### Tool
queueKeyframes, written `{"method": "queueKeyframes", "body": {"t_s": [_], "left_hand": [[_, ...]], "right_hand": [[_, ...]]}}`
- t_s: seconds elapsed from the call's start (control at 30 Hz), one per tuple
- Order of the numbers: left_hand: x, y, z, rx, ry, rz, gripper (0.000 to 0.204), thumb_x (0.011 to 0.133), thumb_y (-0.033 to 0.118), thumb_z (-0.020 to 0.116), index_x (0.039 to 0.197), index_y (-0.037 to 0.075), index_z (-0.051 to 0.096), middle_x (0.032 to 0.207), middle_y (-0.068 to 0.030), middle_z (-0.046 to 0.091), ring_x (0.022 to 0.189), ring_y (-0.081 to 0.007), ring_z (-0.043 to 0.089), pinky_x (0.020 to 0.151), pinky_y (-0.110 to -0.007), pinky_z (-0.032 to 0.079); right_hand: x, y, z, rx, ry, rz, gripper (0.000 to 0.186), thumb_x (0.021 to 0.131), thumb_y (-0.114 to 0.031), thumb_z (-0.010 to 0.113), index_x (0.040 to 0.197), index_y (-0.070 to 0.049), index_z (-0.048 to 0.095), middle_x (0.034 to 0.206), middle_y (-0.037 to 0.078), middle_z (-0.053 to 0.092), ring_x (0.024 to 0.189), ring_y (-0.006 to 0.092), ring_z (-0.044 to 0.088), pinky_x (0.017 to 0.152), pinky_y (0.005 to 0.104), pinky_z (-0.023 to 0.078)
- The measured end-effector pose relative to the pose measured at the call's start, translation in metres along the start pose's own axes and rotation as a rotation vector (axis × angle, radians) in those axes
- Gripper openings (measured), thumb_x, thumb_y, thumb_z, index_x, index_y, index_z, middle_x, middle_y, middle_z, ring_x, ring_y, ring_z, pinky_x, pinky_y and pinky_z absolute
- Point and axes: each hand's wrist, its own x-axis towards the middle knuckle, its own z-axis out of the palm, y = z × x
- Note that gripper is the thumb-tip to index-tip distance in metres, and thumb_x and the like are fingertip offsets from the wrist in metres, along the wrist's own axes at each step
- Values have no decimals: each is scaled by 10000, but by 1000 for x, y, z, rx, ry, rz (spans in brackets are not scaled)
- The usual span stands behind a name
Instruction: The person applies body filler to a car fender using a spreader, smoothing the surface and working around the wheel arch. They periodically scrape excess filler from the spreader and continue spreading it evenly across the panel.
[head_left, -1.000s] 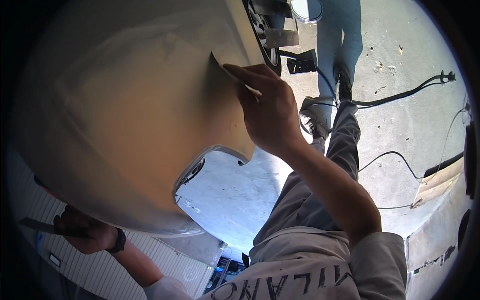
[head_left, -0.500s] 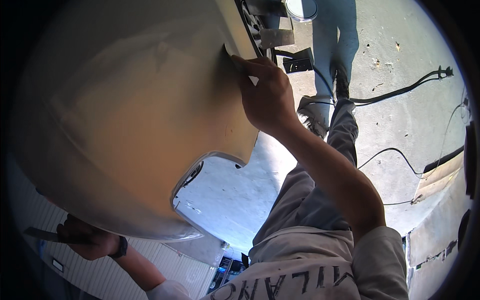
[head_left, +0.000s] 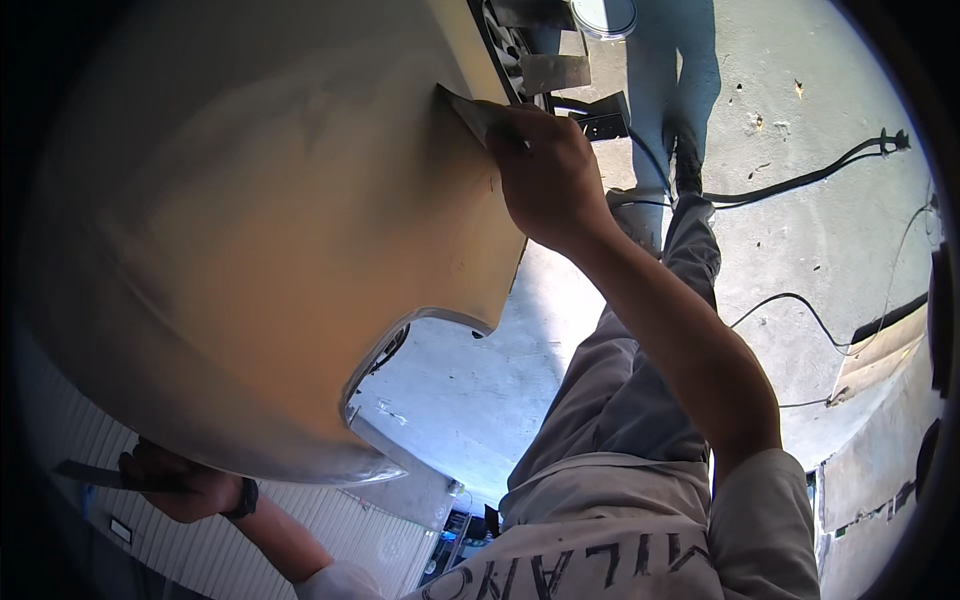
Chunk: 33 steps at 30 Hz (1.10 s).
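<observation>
My right hand (head_left: 548,180) is closed on a thin metal spreader (head_left: 462,110), its blade against a large curved yellowish-beige body panel (head_left: 260,240) with a dull, smudged surface and a curved cutout on its lower right. My left hand (head_left: 185,485), with a dark band on the wrist, is at the lower left under the panel's edge, closed on a flat, dark blade-like tool (head_left: 95,472).
Black hoses (head_left: 790,190) and thin cables lie on the concrete floor (head_left: 810,240) to the right. Dark brackets (head_left: 555,70) and a round tin lid (head_left: 605,16) are beyond the panel's edge. My legs are below, and a ribbed light surface (head_left: 280,500) shows at lower left.
My right hand and spreader have shifted slightly up and to the right along the panel. My left hand and its tool sit slightly lower and farther right.
</observation>
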Motion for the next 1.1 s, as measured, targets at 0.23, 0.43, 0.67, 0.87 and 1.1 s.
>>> {"method": "queueKeyframes", "body": {"t_s": [0.23,0.43,0.67,0.87,1.1], "left_hand": [[5,10,19,-129,190,-164,362,1117,331,337,1002,43,524,601,-31,417,555,-128,414,725,-327,451],[15,22,36,138,365,-301,406,1111,331,305,864,82,510,574,-26,392,543,-138,397,725,-320,439],[13,19,33,284,247,-208,430,1122,358,293,862,84,499,561,-23,400,530,-128,388,707,-306,436],[14,22,38,392,192,-101,409,1120,346,295,891,78,501,557,-24,387,522,-127,372,699,-311,418],[14,26,46,239,333,-236,389,1112,332,318,890,76,509,548,-24,354,517,-136,351,708,-312,393]], "right_hand": [[-61,-39,2,270,-40,-243,304,884,66,638,1142,-45,757,1066,165,709,912,346,722,800,404,594],[-108,-32,0,295,-121,-393,401,832,134,655,1185,-34,742,1068,172,703,945,305,733,765,366,618],[-54,25,-29,52,-119,284,298,997,-93,538,1225,-63,727,1097,175,740,982,311,734,884,367,545],[-39,27,3,84,11,144,295,992,-88,562,1232,-98,734,1170,159,713,1012,355,711,890,395,548],[-86,-14,9,165,-42,-21,361,974,35,598,1307,-62,697,1135,120,679,992,203,711,849,306,558]]}}
